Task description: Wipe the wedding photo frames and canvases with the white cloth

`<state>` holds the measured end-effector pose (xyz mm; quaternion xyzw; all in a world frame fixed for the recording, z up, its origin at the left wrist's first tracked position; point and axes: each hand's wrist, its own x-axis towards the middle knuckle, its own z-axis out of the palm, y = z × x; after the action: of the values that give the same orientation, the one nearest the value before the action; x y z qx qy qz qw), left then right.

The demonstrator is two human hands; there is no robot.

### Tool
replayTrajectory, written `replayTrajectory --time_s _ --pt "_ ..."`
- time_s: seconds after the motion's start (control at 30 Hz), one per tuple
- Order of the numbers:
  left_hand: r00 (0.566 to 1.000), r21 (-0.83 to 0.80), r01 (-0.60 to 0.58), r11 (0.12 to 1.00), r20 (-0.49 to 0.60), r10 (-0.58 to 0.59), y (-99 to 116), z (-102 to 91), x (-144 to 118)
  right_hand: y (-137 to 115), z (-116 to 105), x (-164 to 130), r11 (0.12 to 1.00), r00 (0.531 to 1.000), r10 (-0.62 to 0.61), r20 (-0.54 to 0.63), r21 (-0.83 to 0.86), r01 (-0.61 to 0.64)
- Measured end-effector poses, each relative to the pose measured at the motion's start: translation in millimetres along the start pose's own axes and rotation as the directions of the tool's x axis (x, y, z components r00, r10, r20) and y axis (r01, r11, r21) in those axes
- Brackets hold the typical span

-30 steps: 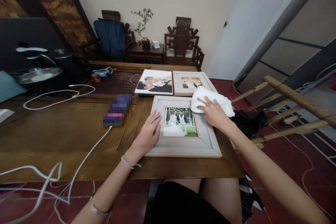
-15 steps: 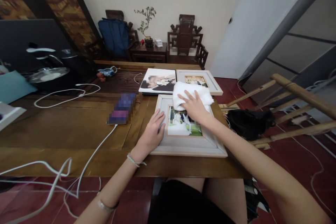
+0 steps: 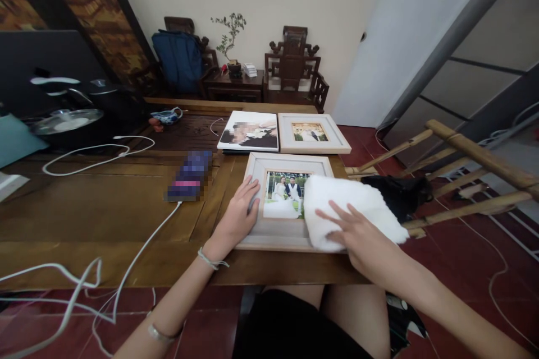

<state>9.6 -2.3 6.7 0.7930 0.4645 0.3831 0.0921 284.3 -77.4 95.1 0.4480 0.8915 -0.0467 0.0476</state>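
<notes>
A picture frame (image 3: 286,236) with a pale wide border lies flat near the table's front edge; its photo (image 3: 283,195) shows two people outdoors. My left hand (image 3: 240,210) rests on the frame's left border with its fingers laid out flat. Over the frame's right side is a folded, fluffy white towel (image 3: 366,196), covering that border and part of the photo. My right hand (image 3: 353,235) presses on the towel, fingers spread and slightly bent, the thumb partly tucked under.
Behind the frame lie a second framed photo (image 3: 315,149) and a white-edged photo panel (image 3: 248,118). To the left are a phone (image 3: 189,176) on a white cable (image 3: 147,252), a lidded pan (image 3: 67,123) and a kettle (image 3: 105,101). A bamboo chair (image 3: 463,146) stands at the right.
My right hand and the towel have moved from the frame's top edge down and right to its right side, uncovering the second framed photo. My left hand stays on the left border.
</notes>
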Motion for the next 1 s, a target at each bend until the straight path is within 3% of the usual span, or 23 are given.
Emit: replayTrajectory --time_s 0.1,0.2,0.33,0.4,0.53,0.63,0.73,0.9,1.0 --pt "1.0 0.014 0.001 1.0 0.0 -0.001 0.2 0.2 -0.1 -10.1 -14.6 -12.8 0.986 0.996 -0.062 0.069 0.16 0.051" --pt "1.0 0.016 -0.007 1.0 -0.007 0.008 -0.9 0.7 -0.8 0.9 -19.3 6.1 0.981 0.999 -0.04 0.03 0.192 0.033" --pt "0.999 0.001 -0.037 0.999 0.01 0.037 -3.2 0.7 -1.2 35.4 -9.4 70.7 1.0 0.99 -0.019 -0.138 0.013 0.021" --pt "0.999 -0.001 -0.042 0.999 0.014 0.042 -3.5 0.4 -1.0 51.0 -4.1 104.5 0.992 0.974 0.049 -0.221 -0.103 -0.073" --pt "0.999 -0.002 -0.037 0.999 0.01 0.038 -2.3 -0.3 -0.9 60.9 5.1 139.1 0.962 0.964 0.083 -0.251 -0.234 -0.143" --pt "1.0 0.01 -0.029 1.0 0.008 0.029 -1.2 -0.3 -1.0 46.1 12.2 126.9 0.954 0.98 0.028 -0.195 -0.286 -0.085" --pt "1.0 0.017 -0.023 1.0 0.002 0.023 -0.8 0.5 -1.2 18.0 13.3 92.0 0.963 0.994 0.001 -0.109 -0.269 -0.03" --pt "1.0 0.012 -0.018 1.0 -0.015 0.018 -0.3 2.1 -0.9 -31.2 -5.5 24.3 0.998 0.994 -0.054 0.099 -0.027 0.057" --pt "1.0 0.014 -0.013 1.0 -0.008 0.013 -0.3 1.8 -1.1 -48.9 -15.5 -0.3 0.986 0.982 -0.129 0.141 0.123 0.111"
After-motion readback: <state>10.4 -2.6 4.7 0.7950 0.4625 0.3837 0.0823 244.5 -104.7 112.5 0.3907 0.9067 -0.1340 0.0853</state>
